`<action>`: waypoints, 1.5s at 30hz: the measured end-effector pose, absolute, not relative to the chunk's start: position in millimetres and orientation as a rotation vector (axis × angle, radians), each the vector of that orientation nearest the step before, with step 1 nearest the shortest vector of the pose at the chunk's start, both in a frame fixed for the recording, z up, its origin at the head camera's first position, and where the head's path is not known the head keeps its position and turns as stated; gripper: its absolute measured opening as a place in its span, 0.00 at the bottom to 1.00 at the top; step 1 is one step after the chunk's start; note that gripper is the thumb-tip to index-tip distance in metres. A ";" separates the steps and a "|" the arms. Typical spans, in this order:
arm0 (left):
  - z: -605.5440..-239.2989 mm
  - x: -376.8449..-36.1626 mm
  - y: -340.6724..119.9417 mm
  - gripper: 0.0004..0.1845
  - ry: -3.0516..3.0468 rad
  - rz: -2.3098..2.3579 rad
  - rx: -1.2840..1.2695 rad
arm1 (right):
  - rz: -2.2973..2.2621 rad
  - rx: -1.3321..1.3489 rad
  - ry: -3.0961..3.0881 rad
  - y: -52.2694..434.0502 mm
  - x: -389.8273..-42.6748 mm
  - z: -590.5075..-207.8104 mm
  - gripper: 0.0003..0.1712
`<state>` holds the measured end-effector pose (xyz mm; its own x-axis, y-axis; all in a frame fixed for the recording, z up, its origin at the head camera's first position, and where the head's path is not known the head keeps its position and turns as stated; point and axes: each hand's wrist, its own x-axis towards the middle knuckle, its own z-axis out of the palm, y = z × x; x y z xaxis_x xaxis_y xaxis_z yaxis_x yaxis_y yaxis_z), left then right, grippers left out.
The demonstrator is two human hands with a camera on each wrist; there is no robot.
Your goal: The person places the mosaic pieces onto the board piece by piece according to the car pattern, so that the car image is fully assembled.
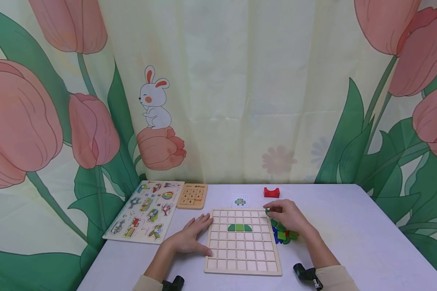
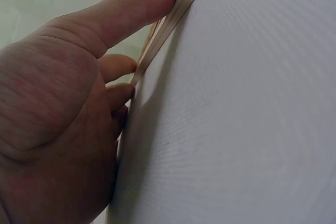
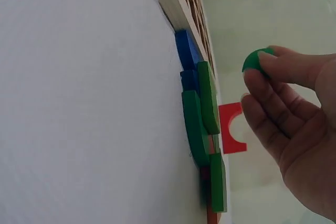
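While the right hand (image 1: pixel 289 216) hovers over the far right corner of the grid board (image 1: pixel 242 241), its fingers (image 3: pixel 262 85) are curled and pinch a small green piece (image 3: pixel 255 59) between thumb and fingertips. In the right wrist view the piece shows a rounded edge and is clear of the desk (image 1: pixel 349 234). Just under and beside this hand lies a pile of loose pieces (image 1: pixel 283 233), green and blue with a little red, touching or nearly touching the board's right edge. In the right wrist view the green and blue pieces (image 3: pixel 199 114) lie flat and overlap one another.

The left hand (image 1: pixel 191 238) lies flat on the desk at the board's left edge. Its fingers (image 2: pixel 131 9) are straight and spread, holding nothing; the fingertips touch the wooden rim (image 2: pixel 173 17) of the board.

The grid board is a pale wooden tray divided into square cells. Three green pieces (image 1: pixel 239 227) sit together in one row near its middle and form a low dome shape.

Beyond the board, a small pattern card (image 1: pixel 240 200) lies flat on the desk. A red arch block (image 1: pixel 271 192) stands near it, to the right. To the left, a wooden number puzzle (image 1: pixel 191 196) lies beside a picture puzzle board (image 1: pixel 144 211), which overhangs the desk's left edge. A curtain printed with tulips and a rabbit (image 1: pixel 154 99) hangs behind the desk.
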<state>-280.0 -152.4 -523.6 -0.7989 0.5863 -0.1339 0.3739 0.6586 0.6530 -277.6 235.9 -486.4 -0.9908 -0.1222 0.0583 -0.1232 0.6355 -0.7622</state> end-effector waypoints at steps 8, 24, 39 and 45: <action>-524.2 -281.8 -153.0 0.62 2.544 0.894 0.761 | 1.358 0.303 -2.817 223.0 -274.5 -481.0 0.15; -523.3 -281.0 -152.6 0.62 2.541 0.905 0.755 | 1.332 0.580 -2.834 195.7 -273.9 -477.3 0.05; -522.3 -281.1 -152.2 0.60 2.551 0.882 0.762 | 1.356 0.923 -2.857 149.1 -274.8 -459.0 0.07; -523.9 -281.5 -152.4 0.60 2.537 0.892 0.757 | 1.203 1.044 -2.886 130.1 -273.3 -462.3 0.05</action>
<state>-281.5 -152.4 -523.9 -0.7976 0.5862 -0.1420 0.3685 0.6600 0.6547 -273.3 130.1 -462.3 -0.7888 -0.6074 0.0945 -0.4947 0.5360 -0.6841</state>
